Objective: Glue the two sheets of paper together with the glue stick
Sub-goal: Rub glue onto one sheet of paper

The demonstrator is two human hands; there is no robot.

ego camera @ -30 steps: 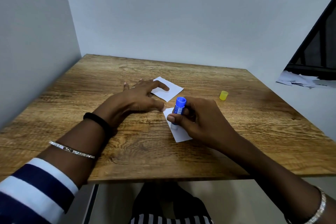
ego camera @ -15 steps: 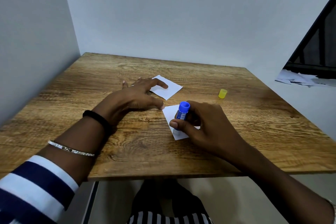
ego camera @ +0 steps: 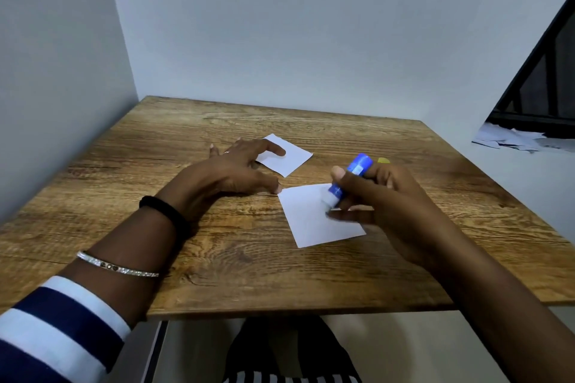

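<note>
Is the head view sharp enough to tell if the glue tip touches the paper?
Head view: the right hand and glue stick are motion-blurred, so tip contact with the near sheet is unclear; the left hand, far sheet and table are sharp; lighting is soft, without glare.

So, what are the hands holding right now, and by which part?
Right hand grips the glue stick by its blue barrel; left hand holds nothing.

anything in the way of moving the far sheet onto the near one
Only the hands. The right hand holds the glue stick tip-down on the near sheet, and the left hand has its thumb by the gap, a finger resting on the far sheet. The table between the sheets shows nothing else.
</note>
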